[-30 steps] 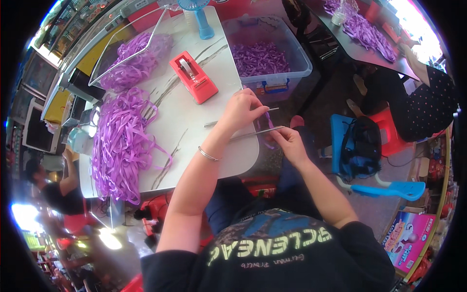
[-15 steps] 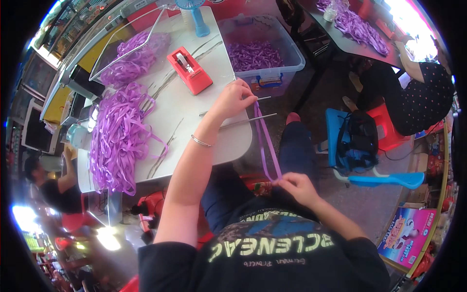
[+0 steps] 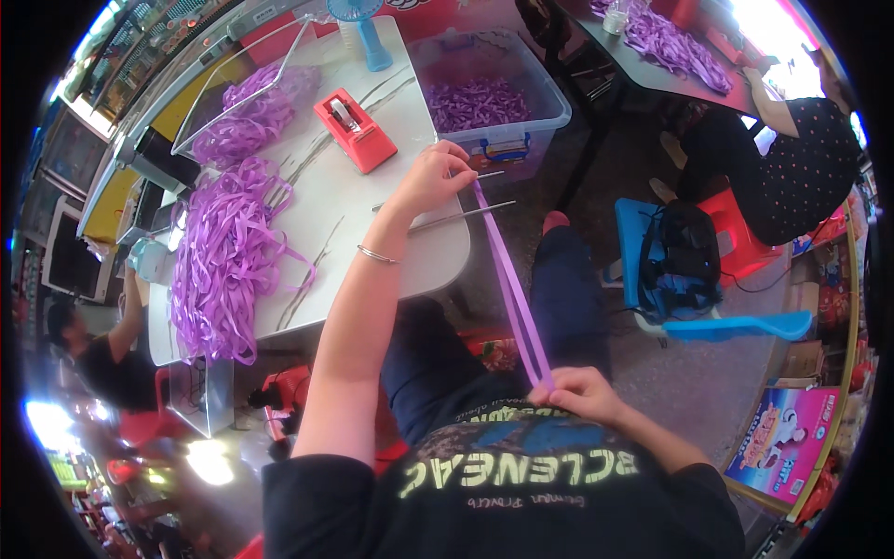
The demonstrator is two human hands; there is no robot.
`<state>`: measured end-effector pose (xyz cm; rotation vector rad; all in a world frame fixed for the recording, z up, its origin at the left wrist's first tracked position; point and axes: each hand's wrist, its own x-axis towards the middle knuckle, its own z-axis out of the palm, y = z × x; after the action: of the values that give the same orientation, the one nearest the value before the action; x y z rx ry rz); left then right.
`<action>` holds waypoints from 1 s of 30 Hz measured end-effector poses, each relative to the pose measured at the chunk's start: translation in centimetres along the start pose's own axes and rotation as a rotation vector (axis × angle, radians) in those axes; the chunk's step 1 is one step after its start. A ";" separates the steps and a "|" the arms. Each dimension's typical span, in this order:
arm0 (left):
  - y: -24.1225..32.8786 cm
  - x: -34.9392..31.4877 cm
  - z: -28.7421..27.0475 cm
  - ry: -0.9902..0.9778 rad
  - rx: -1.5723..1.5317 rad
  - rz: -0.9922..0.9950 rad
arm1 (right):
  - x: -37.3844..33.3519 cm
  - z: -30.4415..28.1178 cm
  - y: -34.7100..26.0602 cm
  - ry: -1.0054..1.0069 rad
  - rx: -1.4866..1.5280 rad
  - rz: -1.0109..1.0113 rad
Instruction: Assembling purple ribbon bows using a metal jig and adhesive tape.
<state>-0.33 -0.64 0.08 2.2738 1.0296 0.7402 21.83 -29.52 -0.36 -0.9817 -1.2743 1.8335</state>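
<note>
A purple ribbon loop is stretched between my two hands, its two strands almost side by side. At the table's right edge, my left hand pinches the far end. My right hand is closed on the near end, close to my shirt. Two thin metal rods stick out past the table edge beside my left hand. Behind that hand, a red tape dispenser stands on the white marbled table.
Heaped purple ribbons cover the table's left side, by a wire frame. A clear bin of purple pieces stands beyond the right edge. A blue chair bears a black bag. A person in dotted clothing sits at another table.
My right hand has moved toward my body and slightly right, drawing the ribbon loop longer and tighter. My left hand stays near the rods.
</note>
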 end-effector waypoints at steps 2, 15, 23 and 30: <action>0.1 0.0 0.1 0.005 -0.015 -0.006 | 0.0 0.1 -0.4 -0.035 -0.148 -0.203; 0.5 0.1 -0.3 -0.026 -0.025 -0.024 | -1.5 1.6 1.0 0.160 0.100 0.119; 0.5 0.1 -0.2 -0.034 -0.017 -0.001 | -1.5 1.8 -0.4 0.148 0.033 0.078; 0.1 0.2 -0.1 -0.020 -0.034 0.014 | -0.7 1.3 -4.8 0.008 -0.267 -0.120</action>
<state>-0.22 -0.52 0.33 2.2573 0.9853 0.7337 21.56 -29.36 4.71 -1.0260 -1.5665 1.5945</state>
